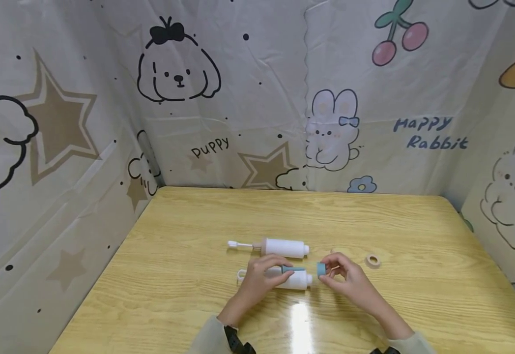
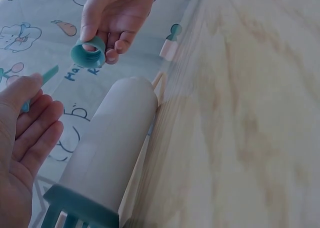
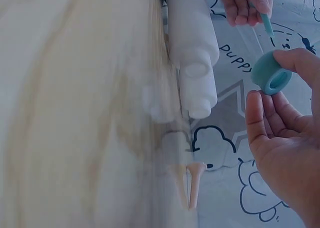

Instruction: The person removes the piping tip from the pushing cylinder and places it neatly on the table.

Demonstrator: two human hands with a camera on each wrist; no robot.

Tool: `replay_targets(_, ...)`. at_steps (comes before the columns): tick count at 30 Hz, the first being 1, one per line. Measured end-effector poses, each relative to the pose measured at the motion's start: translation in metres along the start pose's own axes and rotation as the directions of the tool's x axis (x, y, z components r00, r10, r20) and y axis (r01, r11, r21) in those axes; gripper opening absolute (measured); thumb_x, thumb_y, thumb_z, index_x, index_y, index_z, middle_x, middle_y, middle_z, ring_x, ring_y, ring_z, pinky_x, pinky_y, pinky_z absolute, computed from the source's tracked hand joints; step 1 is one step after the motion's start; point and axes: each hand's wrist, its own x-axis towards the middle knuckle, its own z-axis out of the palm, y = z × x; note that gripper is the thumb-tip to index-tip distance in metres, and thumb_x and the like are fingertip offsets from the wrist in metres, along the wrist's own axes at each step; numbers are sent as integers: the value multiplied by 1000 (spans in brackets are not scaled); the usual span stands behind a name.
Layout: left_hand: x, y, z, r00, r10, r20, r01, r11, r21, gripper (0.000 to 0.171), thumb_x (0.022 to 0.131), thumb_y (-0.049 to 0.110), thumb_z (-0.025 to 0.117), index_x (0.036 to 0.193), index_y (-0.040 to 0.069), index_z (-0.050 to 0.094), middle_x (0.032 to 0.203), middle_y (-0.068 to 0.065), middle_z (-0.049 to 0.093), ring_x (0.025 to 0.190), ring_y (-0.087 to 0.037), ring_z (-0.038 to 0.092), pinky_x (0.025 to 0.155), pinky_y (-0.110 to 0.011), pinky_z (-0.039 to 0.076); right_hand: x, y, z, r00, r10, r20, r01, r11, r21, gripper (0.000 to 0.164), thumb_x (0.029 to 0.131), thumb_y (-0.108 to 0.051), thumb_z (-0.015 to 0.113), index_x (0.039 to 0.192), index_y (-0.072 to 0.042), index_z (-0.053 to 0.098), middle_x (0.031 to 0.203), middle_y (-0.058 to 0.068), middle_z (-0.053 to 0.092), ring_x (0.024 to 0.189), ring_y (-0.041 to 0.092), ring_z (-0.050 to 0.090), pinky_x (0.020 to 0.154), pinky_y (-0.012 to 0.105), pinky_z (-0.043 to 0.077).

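Note:
My left hand (image 1: 259, 278) pinches a slim teal tapered piece (image 1: 292, 269) between thumb and fingers; its narrow end points toward the right hand. Thumb and fingertips of my right hand (image 1: 343, 275) hold a short teal ring cap (image 1: 321, 269). Threads show inside its opening in the left wrist view, where the cap (image 2: 88, 53) and the tapered piece (image 2: 50, 74) are apart. Below the hands lies a white bottle (image 1: 299, 280), its narrow neck to the right. A loop (image 1: 241, 276) sticks out at its left end, and the left hand partly hides its body.
Behind the hands, a second white bottle (image 1: 284, 248) with a pinkish collar lies parallel, a white brush (image 1: 240, 244) extending leftward from it. A pinkish ring (image 1: 373, 261) is on the wooden table (image 1: 186, 305) right of the right hand. Printed curtains (image 1: 248, 98) surround the table.

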Motion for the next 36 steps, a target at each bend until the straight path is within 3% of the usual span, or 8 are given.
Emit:
replay_targets(8, 5, -1, 15, 999, 41, -20, -41, 999, -11, 16, 77, 6, 81, 91, 6, 73, 89, -7, 75, 82, -14, 72, 81, -15, 57, -9, 9, -17, 1000, 9, -29, -10, 999, -45, 26, 88, -3, 69, 111, 2, 58, 99, 8, 60, 86, 0, 56, 72, 18, 54)
replay_targets(17, 12, 7, 32, 999, -38, 17, 38, 999, -23, 14, 79, 11, 80, 91, 8, 73, 92, -6, 76, 87, -16, 73, 85, -15, 56, -20, 14, -37, 999, 15, -50, -21, 993, -119, 25, 88, -2, 70, 109, 2, 57, 98, 7, 59, 87, -2, 55, 72, 17, 54)
replay_targets(30, 19, 11, 56, 1000, 18, 13, -17, 998, -58, 13, 80, 9, 79, 91, 8, 73, 90, -6, 74, 82, -13, 71, 81, -13, 55, -35, 19, -58, 997, 20, -76, -34, 981, -192, 26, 87, -2, 70, 110, 0, 58, 97, 4, 59, 84, -4, 56, 70, 18, 53)
replay_targets(36, 21, 14, 67, 999, 1, 33, 1, 998, -66, 12, 81, 10, 79, 91, 8, 73, 89, -5, 74, 82, -13, 70, 79, -11, 54, -40, 22, -67, 995, 26, -99, -48, 973, -227, 28, 85, 0, 72, 110, 2, 58, 100, 6, 60, 84, -6, 56, 70, 17, 54)
